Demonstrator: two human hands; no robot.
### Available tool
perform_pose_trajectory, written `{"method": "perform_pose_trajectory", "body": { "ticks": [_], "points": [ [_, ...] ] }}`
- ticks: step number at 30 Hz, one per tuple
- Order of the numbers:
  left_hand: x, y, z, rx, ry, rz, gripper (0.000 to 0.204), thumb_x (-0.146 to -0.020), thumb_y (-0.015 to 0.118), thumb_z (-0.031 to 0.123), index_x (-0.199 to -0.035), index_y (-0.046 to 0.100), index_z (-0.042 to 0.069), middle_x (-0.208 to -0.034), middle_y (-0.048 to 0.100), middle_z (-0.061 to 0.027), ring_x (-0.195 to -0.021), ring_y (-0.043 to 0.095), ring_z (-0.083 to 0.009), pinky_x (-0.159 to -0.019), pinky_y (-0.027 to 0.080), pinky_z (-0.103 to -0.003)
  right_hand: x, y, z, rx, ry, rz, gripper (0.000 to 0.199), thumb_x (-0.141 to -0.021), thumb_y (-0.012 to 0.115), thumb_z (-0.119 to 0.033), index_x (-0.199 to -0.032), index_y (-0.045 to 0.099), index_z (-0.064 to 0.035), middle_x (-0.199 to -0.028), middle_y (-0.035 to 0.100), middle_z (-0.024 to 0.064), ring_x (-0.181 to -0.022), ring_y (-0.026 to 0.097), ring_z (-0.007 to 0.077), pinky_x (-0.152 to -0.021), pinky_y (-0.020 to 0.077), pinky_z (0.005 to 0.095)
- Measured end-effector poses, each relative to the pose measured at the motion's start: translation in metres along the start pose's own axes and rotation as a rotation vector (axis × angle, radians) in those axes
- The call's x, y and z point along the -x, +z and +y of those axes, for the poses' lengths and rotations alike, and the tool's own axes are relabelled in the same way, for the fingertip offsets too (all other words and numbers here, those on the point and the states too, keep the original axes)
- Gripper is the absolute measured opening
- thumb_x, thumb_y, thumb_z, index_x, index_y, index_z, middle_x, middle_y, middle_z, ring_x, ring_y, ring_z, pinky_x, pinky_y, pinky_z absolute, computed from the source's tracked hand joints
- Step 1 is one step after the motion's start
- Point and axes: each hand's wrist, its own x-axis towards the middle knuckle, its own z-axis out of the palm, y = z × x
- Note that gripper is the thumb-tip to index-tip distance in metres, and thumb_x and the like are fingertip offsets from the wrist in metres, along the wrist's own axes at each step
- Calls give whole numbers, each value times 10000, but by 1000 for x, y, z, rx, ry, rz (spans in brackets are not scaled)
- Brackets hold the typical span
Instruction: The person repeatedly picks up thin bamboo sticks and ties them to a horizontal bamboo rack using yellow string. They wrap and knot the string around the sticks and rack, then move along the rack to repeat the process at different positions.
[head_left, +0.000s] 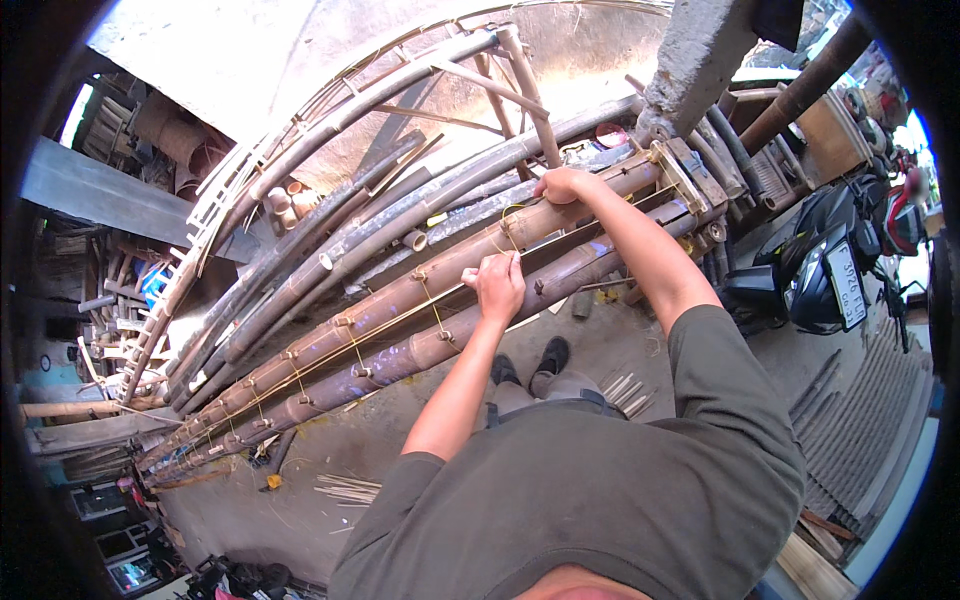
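Observation:
Two long brown bamboo poles run side by side from the lower left to the upper right, the far pole and the near pole. Wooden pegs stick out of both, and thin yellow cord crosses between them at several places. My left hand is closed in a pinch over the gap, apparently on the cord. A loose loop of cord curves over the far pole between my hands. Farther right, my right hand is curled at that pole's far side; its fingertips and what they hold are hidden.
A wooden end frame joins the poles at upper right, beside a concrete post. More bamboo poles and a curved bamboo frame lie beyond. A motorbike stands at right. Thin sticks lie on the floor.

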Motion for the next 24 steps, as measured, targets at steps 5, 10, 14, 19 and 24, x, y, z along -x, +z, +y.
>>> {"method": "perform_pose_trajectory", "body": {
  "ticks": [5, 10, 14, 19, 24],
  "points": [
    [2, 6, -2, 8, 14, -12, 155, -920, 595, 219, -894, 712, 121, -855, 702, -39, -863, 628, -198, -816, 279, -425, -13, 3, 13, 187, -23, 16, 234, -823, 576, -121, -998, 730, -131, -1005, 713, 153, -960, 672, 345, -852, 530, 422],
    [1, 1, 0, -2, -10, 5, 164, -918, 597, 223, -845, 706, 124, -812, 684, -44, -836, 613, -217, -803, 280, -430, -34, 9, 37, 181, -233, 2, 193, -867, 565, -213, -928, 657, -55, -916, 689, 196, -863, 651, 380, -752, 511, 464],
    [7, 7, -13, -50, 24, 45, 176, -894, 565, 231, -792, 684, 150, -820, 673, -27, -845, 602, -215, -800, 286, -481, -20, -9, 10, 15, -57, -144, 467, -1017, 386, -432, -1279, 506, -64, -1293, 577, 224, -1208, 549, 398, -1009, 431, 479],
    [8, 13, -9, -59, 45, 61, 194, -918, 551, 248, -787, 662, 158, -791, 659, -30, -850, 607, -223, -794, 317, -501, -72, 11, 26, 109, 292, -264, 815, -848, 482, -742, -1126, 688, -4, -1224, 633, 224, -1149, 607, 364, -999, 460, 446],
    [11, -3, -10, -37, -9, 51, 165, -904, 584, 250, -796, 656, 147, -784, 653, -19, -840, 606, -206, -796, 301, -481, -124, 49, 19, 318, 215, -281, 356, -775, 595, -251, -1047, 731, -64, -1182, 674, 157, -1093, 649, 323, -895, 522, 436]
  ]
}}
